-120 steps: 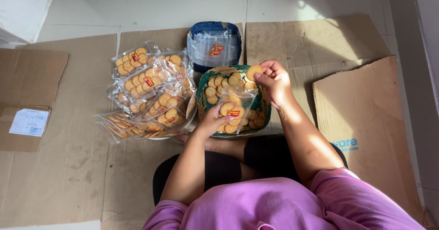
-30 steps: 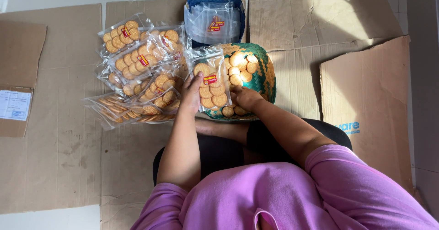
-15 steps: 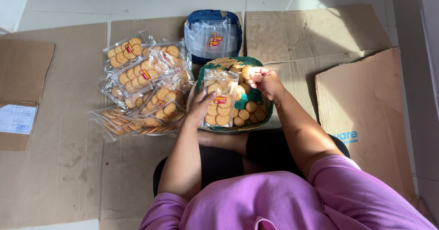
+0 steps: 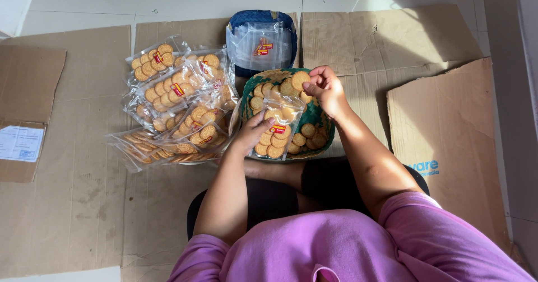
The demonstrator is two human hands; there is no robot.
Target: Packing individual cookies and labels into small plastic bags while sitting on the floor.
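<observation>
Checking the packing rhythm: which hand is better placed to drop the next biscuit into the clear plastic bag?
Probably the right hand: it already pinches a round golden biscuit just above the clear plastic bag, which the left hand holds.

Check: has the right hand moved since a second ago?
Yes. The right hand went from the near rim of the green basket up toward its far rim, now pinching a biscuit.
</observation>
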